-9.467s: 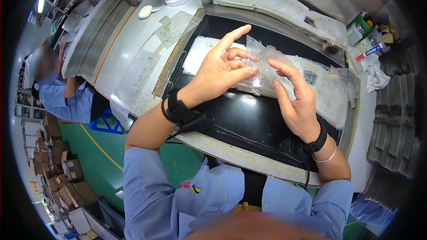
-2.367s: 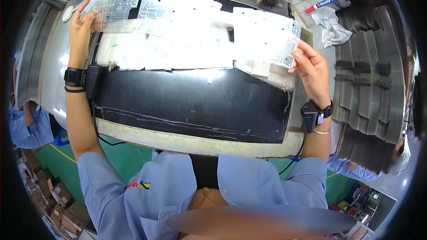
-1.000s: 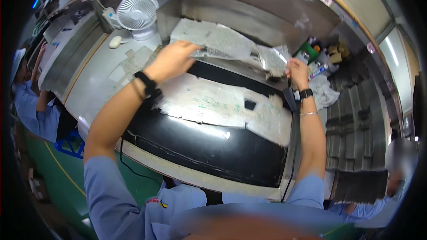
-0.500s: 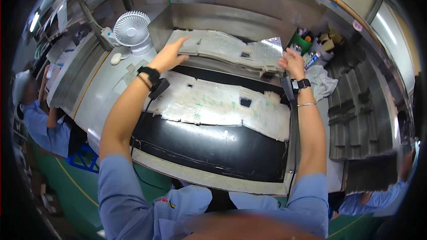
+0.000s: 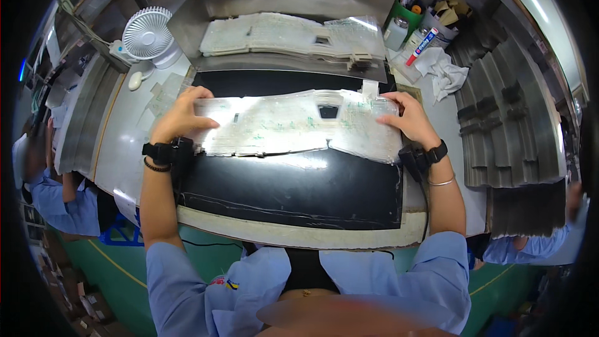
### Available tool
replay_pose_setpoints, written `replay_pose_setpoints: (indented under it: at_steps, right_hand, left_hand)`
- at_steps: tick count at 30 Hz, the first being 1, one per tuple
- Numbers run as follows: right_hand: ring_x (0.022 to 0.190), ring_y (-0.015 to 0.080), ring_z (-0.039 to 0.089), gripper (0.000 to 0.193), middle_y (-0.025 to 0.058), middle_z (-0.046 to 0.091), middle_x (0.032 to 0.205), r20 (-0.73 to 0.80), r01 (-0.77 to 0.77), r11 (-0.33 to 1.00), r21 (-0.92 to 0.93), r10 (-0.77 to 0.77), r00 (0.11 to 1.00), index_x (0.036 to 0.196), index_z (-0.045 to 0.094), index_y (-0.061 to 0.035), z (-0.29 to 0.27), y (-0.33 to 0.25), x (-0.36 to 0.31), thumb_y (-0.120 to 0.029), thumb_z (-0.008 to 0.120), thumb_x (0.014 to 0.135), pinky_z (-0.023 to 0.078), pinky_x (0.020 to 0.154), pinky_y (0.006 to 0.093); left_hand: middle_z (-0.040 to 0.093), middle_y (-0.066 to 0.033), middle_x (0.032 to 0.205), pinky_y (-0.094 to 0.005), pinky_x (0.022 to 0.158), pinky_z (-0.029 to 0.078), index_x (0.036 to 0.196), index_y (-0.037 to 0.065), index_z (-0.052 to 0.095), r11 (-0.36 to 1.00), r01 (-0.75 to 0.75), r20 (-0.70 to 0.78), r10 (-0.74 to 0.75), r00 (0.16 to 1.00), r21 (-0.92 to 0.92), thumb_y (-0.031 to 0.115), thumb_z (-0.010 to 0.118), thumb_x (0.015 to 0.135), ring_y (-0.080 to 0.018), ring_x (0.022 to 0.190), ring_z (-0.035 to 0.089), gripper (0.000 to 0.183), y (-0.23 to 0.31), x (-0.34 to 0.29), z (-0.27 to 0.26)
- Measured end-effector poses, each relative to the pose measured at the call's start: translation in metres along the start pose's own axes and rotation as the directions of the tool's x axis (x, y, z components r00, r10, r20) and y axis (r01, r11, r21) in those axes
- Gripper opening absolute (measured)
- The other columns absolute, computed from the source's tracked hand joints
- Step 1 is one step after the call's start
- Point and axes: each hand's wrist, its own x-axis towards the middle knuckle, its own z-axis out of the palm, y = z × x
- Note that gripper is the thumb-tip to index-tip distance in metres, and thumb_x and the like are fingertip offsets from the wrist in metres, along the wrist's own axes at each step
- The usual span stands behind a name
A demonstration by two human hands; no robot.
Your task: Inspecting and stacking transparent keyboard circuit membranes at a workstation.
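A stack of thin, translucent plastic sheets (image 5: 274, 122) with green marks and a cut-out window lies on the black mat (image 5: 299, 193). At its left end my left hand (image 5: 184, 115) grips the edge, fingers at the far corner and thumb nearer me. My right hand (image 5: 410, 118) grips the right end the same way; some fingertips are hard to see against the glare. Beyond it, a second, similar stack of sheets (image 5: 268, 34) rests in a metal tray (image 5: 262, 65), with neither hand on it.
At the back left stand a white fan (image 5: 148, 34) and a white computer mouse (image 5: 135, 81). Toward the back right are a bottle (image 5: 396, 32), a marker (image 5: 422, 47) and a crumpled cloth (image 5: 442, 72). Grey shaped panels (image 5: 508, 131) pile up at right. Co-workers sit at both sides.
Both hands have come down from above the far stack toward me and taken hold of the near stack's ends. The near stack now sits straighter, and the view has shifted.
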Motion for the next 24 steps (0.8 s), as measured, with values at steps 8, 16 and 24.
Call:
replay_pose_setpoints:
  at_steps: [8, 16, 24]
  right_hand:
    - [0.069, 0.0075, 0.053, 0.014, 0.0013, 0.061, 0.075, -0.148, -0.028, 0.961, 0.277, 0.071, 0.986, 0.09, 0.062, 0.0001, 0.006, 0.002, 0.002, -0.009, 0.062, 0.079, 0.042, 0.064, 0.02]
    - [0.072, 0.0037, 0.053, 0.025, 0.0022, 0.063, 0.087, -0.15, -0.037, 0.849, 0.527, 0.135, 0.979, 0.109, 0.057, -0.0014, 0.01, -0.003, 0.008, -0.01, 0.053, 0.086, 0.042, 0.062, 0.0165]
    - [0.065, 0.002, 0.045, 0.029, 0.0, 0.06, 0.089, -0.211, -0.051, 0.841, 0.538, 0.194, 0.958, 0.116, 0.052, -0.0012, 0.005, 0.006, 0.008, -0.01, 0.05, 0.088, 0.036, 0.057, 0.0154]
  left_hand:
    - [0.061, -0.0013, 0.078, -0.0198, 0.067, 0.042, 0.089, -0.001, 0.061, 0.917, 0.078, -0.31, -0.211, 0.927, -0.392, 0.008, 0.062, 0.078, -0.0066, 0.074, 0.053, 0.015, -0.012, -0.01, 0.005]
    - [0.06, 0.0003, 0.082, -0.0181, 0.067, 0.041, 0.094, -0.001, 0.062, 0.85, 0.033, -0.425, -0.296, 0.855, -0.525, 0.013, 0.059, 0.083, -0.0049, 0.074, 0.052, 0.018, -0.041, -0.005, 0.004]
    - [0.059, -0.0012, 0.081, -0.0181, 0.058, 0.042, 0.118, 0.001, 0.048, 0.696, -0.011, -0.329, -0.325, 0.887, -0.718, 0.011, 0.055, 0.086, -0.0047, 0.067, 0.051, 0.035, -0.036, -0.005, 0.006]
